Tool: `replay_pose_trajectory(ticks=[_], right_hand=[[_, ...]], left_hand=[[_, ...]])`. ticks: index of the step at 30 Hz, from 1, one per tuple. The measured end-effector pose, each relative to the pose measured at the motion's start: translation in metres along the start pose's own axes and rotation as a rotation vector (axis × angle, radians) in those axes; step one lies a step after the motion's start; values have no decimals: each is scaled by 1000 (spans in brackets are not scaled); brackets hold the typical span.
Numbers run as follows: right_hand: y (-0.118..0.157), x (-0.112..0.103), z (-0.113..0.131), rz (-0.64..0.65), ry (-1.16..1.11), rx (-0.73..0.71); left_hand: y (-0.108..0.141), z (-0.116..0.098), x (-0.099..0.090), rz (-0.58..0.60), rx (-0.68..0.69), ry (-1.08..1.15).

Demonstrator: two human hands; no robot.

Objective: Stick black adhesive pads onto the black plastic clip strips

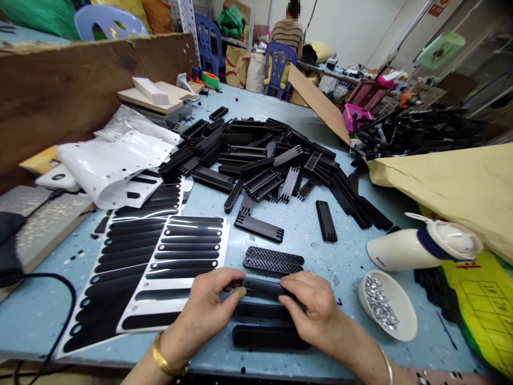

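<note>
Both of my hands pinch a smooth black strip piece (262,287) at its two ends, low over the table. My left hand (216,299) has thumb and fingers at its left end; my right hand (310,305) grips the right end. Two more smooth black pieces, an upper one (260,311) and a lower one (268,338), lie nearer to me, partly under my right hand. Just beyond the held piece sit two black pieces with a textured lattice face (273,260). Left of my left hand, white sheets (196,274) carry rows of black strip stickers.
A large pile of black plastic parts (260,155) covers the table's middle. At the right are a bowl of small shiny pieces (387,305), a white bottle (417,248) and a yellow bag (481,310). A person (287,33) sits in the background.
</note>
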State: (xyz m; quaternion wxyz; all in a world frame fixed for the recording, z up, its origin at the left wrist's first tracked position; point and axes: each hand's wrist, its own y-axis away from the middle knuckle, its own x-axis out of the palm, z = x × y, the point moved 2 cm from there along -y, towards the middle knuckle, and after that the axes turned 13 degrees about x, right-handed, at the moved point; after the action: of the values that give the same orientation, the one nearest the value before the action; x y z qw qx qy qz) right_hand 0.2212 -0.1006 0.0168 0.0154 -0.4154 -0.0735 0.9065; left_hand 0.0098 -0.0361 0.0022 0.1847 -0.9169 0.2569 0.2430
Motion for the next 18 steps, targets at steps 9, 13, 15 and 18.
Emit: replay_pose_trajectory(ticks=[9, 13, 15, 18], right_hand=[[2, 4, -4, -5, -32, 0], [1, 5, -3, -16, -44, -3], [1, 4, -1, -21, -41, 3], [1, 5, -1, -26, -45, 11]], left_hand=[[4, 3, 2, -30, 28, 7], [4, 5, 2, -9, 32, 4], [4, 5, 3, -7, 31, 5], [3, 4, 2, -8, 22, 0]])
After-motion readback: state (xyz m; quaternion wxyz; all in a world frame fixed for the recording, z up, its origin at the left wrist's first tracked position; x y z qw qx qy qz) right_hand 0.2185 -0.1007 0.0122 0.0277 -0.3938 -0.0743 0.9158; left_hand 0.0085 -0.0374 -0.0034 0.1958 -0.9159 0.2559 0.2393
